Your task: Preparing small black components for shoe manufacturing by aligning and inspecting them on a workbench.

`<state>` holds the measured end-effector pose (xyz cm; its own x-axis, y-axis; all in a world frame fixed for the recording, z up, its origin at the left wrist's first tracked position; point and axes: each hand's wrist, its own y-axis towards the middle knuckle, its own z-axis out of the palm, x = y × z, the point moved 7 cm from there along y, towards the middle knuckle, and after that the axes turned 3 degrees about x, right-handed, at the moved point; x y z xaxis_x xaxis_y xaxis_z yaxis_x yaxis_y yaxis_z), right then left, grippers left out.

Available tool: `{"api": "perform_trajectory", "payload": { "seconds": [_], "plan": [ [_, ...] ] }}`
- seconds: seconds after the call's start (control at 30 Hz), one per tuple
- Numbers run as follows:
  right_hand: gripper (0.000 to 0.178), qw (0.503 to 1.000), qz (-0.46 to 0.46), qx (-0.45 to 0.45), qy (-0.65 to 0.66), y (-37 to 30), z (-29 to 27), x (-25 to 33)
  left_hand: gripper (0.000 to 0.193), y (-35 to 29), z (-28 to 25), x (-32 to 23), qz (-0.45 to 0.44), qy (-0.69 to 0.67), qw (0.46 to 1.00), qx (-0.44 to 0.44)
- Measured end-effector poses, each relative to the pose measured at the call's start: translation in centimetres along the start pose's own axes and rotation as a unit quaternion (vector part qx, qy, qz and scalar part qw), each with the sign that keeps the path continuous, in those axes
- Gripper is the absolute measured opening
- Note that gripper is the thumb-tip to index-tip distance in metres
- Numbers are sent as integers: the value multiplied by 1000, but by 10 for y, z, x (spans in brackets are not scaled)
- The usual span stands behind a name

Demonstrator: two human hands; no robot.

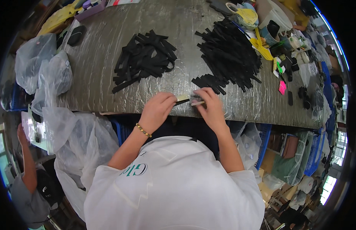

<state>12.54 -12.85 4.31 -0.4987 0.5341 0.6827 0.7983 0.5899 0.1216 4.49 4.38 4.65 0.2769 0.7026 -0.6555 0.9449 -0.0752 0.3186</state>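
My left hand (159, 107), with a gold bracelet on its wrist, is closed near the front edge of the table. Its fingertips pinch a small pale-yellow piece (181, 98) with a black strip (182, 102) under it. Just to the right, my right hand (211, 108) closes its thumb and fingers on something small, partly dark and partly pale, too blurred to name. A narrow gap separates the two hands' fingertips. Ahead on the left lies a loose heap of black strips (145, 59). Ahead on the right is a larger pile of straighter black strips (231, 55).
The table (93, 80) has a shiny, wrinkled covering. Clear plastic bags (51, 73) stand at its left. Tubs, yellow plastic and a pink tag (282, 87) crowd the right side. Another person's arm (27, 161) shows at the far left. Blue crates (315, 155) stand below right.
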Motion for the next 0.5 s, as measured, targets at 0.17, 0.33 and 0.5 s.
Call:
{"api": "perform_trajectory", "payload": {
  "seconds": [0.17, 0.33, 0.5],
  "plan": [
    [30, 998, -61, 18, -11, -3, 22, 4, 16, -4, 21, -2, -17, 30, 999, 21],
    [26, 999, -43, -27, -5, -13, 32, 3, 20, -8, 23, 0, -16, 13, 1000, 11],
    [19, 997, 41, -59, 14, -19, 33, -2, 21, -11, 22, -5, -28, 7, 1000, 12]
  ]
}}
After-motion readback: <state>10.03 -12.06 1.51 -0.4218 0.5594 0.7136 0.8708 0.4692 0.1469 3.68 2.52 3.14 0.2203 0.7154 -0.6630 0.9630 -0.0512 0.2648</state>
